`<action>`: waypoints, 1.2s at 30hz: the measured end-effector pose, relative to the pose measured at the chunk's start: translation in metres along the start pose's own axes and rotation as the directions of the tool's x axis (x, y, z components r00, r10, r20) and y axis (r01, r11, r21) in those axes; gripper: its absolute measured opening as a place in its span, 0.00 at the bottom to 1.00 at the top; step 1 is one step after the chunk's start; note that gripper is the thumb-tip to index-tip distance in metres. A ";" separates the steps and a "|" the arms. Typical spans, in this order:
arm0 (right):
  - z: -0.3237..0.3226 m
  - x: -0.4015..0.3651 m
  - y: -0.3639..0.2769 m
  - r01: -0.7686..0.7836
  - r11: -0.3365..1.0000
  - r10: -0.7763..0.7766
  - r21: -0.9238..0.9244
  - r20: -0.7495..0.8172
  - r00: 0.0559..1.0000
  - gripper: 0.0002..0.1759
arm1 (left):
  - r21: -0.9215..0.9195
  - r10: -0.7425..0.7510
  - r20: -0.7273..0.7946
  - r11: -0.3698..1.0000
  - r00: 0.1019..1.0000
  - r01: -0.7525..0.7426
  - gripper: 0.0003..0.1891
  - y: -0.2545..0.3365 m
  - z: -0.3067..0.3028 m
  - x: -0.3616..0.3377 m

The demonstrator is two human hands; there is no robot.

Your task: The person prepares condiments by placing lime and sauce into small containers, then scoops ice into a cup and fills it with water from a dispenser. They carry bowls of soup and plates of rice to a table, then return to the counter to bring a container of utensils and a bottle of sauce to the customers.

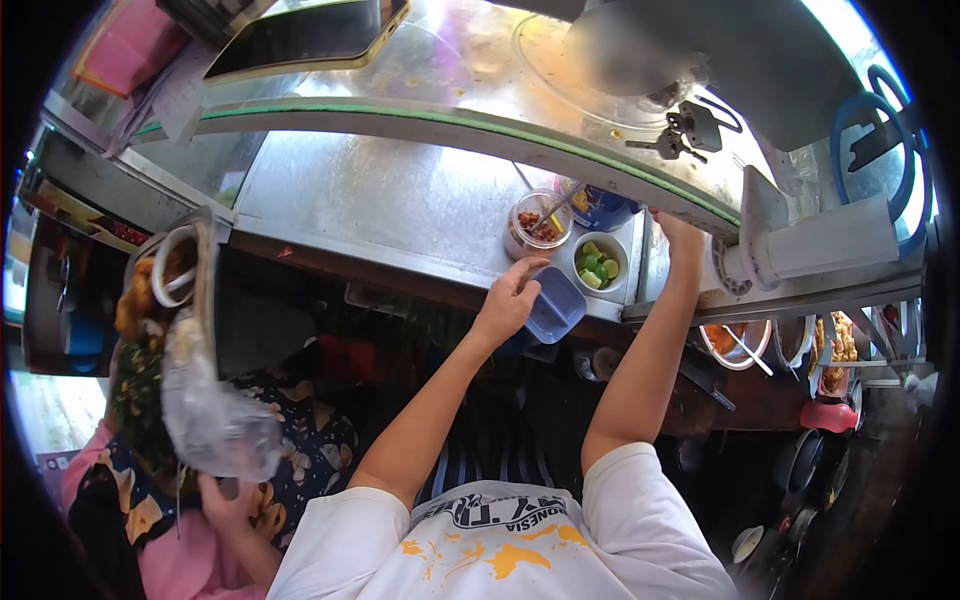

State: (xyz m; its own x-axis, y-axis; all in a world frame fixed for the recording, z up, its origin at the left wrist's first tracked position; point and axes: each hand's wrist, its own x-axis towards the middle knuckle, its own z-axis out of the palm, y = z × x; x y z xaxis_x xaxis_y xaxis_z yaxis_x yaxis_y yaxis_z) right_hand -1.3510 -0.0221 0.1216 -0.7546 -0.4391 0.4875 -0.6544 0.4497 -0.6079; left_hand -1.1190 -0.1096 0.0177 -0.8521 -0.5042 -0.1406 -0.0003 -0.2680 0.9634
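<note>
My left hand (512, 298) grips the rim of a small blue-grey plastic container (556, 308), which it holds over the counter's front edge. Just beyond it stands a clear jar (524, 243) with reddish-brown bits and a spoon in it. A white bowl of cut limes (598, 263) is to the right of the jar. My right hand (680, 230) reaches in beside a dark blue tub (603, 209) with coloured print. The display case's edge partly hides its fingers, so whether it holds anything does not show.
Above runs a glass shelf (480, 127) with a green edge, carrying a phone (310, 40), keys with a padlock (690, 130). Blue-handled scissors (880, 150) hang at right, above a pot of red food (735, 343). At lower left, another person's hand (228, 505) is near a plastic bag (215, 420).
</note>
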 end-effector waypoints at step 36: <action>0.000 -0.032 0.004 0.306 0.952 -0.293 0.025 -0.227 0.929 0.07 | 0.867 0.699 -0.465 0.484 0.544 0.119 0.06 0.007 -0.112 0.048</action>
State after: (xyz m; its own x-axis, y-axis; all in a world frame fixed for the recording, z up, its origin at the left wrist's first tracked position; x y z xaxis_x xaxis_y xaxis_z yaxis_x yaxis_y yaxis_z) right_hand -1.3292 -0.0066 0.1035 -0.5201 -0.3626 0.7733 -0.8526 0.2739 -0.4450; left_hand -1.1011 -0.2271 -0.0078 -0.2208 -0.8430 0.4906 -0.5558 0.5221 0.6469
